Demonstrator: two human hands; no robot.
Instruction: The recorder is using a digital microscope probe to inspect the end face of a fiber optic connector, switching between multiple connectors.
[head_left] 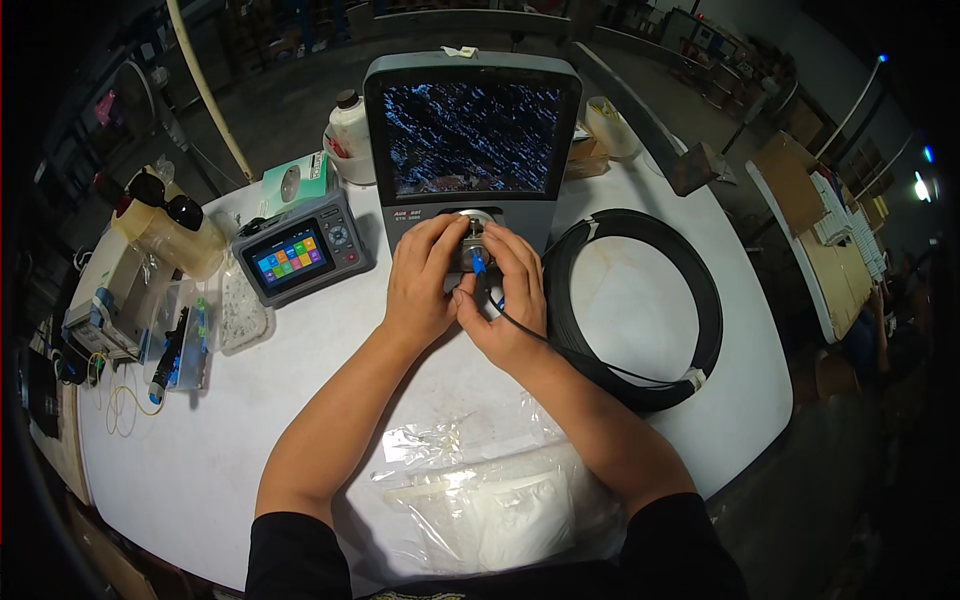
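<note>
In front of me stands a grey inspection scope (472, 64), its dark screen (475, 135) speckled with blue-white streaks. From its lower front juts a metal holder (474, 245). My left hand (425, 275) has its curled fingers against the holder's left side, and my right hand (512, 290) closes in on the right side. Between them a blue fibre-optic connector (479, 264) points into the holder; whether it is fully seated I cannot tell. A black cable (525, 329) runs from it under my right hand to a black cable coil (708, 290) at the right.
Left of the scope sits a handheld tester (305, 250) with a lit colour screen, near a green-white box (298, 185). A white bottle (349, 125) stands behind. Farther left are sunglasses (165, 197) and a clear parts bin (190, 340). Clear plastic bags (500, 500) lie near me.
</note>
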